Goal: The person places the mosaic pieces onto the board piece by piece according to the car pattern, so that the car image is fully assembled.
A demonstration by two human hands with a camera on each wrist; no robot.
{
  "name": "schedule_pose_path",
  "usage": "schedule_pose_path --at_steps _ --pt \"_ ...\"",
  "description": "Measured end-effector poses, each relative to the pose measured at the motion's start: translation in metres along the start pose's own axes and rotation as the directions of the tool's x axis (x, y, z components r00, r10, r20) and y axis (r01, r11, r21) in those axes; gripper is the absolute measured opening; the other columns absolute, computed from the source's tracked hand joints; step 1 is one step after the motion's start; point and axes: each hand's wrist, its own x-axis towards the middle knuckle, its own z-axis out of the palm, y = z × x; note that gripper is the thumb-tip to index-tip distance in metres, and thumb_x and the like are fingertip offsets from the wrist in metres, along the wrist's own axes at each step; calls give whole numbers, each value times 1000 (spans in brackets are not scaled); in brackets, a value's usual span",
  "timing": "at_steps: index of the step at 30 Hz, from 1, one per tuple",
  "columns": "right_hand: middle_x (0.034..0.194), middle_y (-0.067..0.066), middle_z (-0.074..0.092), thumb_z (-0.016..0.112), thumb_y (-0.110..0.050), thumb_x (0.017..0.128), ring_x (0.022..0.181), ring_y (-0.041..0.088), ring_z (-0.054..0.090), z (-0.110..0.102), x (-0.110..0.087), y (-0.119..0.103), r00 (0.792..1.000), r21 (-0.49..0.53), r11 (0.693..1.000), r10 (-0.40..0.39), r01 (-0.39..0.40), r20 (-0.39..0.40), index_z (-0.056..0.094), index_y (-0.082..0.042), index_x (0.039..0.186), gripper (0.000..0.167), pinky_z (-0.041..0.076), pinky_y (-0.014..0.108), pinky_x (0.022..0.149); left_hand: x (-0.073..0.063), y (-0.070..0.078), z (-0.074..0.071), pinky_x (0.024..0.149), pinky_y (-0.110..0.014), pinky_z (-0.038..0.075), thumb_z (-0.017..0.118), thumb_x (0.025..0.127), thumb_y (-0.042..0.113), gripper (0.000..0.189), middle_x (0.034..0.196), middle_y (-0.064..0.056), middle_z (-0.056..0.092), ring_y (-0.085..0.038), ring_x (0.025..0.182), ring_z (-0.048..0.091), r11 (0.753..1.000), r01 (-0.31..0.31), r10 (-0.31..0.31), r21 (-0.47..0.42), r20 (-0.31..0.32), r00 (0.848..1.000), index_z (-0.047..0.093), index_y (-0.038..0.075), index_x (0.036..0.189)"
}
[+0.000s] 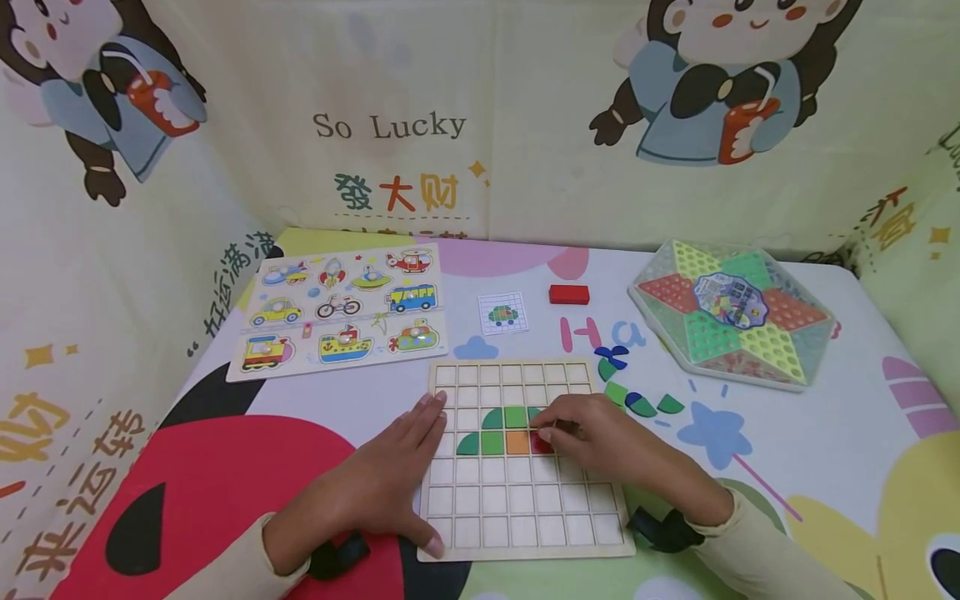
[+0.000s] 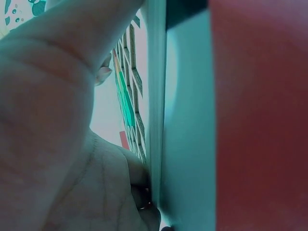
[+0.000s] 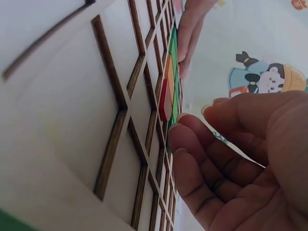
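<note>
A wooden grid board (image 1: pixel 487 529) lies flat, holding coloured pieces in its middle rows. Several green pieces (image 1: pixel 492 442), an orange square (image 1: pixel 517 442) and a red piece (image 1: pixel 538 443) sit in its cells. My left hand (image 1: pixel 390 467) rests along the board's left edge, fingers stretched out and thumb at the near corner. Over the red piece hovers my right hand (image 1: pixel 600 437), hiding part of it in the head view. In the right wrist view, the bent fingers (image 3: pixel 185 142) and thumb show a gap with nothing between them, close beside the red piece (image 3: pixel 165 101).
Loose blue and green pieces (image 1: pixel 617 393) lie right of the board. Behind it are a pattern card (image 1: pixel 503 314) and a red block (image 1: pixel 569 295). A picture puzzle board (image 1: pixel 337 312) stands back left, a hexagonal plastic box (image 1: pixel 731 312) back right.
</note>
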Motion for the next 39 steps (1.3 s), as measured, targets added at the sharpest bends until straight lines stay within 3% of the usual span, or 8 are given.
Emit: schedule_pose_path --at_steps 9,15,27,33,39 --pt "96 -7 67 65 -10 95 80 7 58 -7 -7 11 999 33 999 19 -17 -49 73 -12 106 15 53 24 70 0 0 -2 114 -50 19 75 56 75 134 163 -9 1 -28 147 -3 1000 3 -3 -6 9 1000 18 4 155" --pt "98 -5 67 66 -3 92 79 7 58 -13 -16 20 994 35 999 -30 34 -101 73 -10 106 17 53 24 68 1 0 -2 114 -50 20 75 56 75 134 163 -9 1 -28 147 -3 1000 7 -7 -2 8 1000 19 4 155" --pt "94 -5 67 71 5 85 73 6 55 -31 -33 40 964 -62 998 -30 14 -263 73 -9 102 22 51 23 61 0 1 -2 114 -51 20 76 56 73 133 163 -8 1 -28 147 -2 1000 11 -10 -16 14 1000 19 5 155" --pt "92 -4 67 72 7 83 70 5 54 -40 -42 49 947 -112 992 -92 60 -309 73 -7 101 23 49 23 57 0 1 -2 113 -51 21 77 56 72 133 163 -9 2 -28 147 -1 1000 18 -18 -21 11 1000 19 5 155" --pt "93 -4 68 73 8 82 70 3 55 -47 -51 53 938 -166 986 -79 23 -339 73 -8 102 25 48 21 57 0 1 -2 113 -51 22 77 56 72 133 163 -9 2 -29 147 -1 1000 14 -14 -18 6 1000 20 5 155"
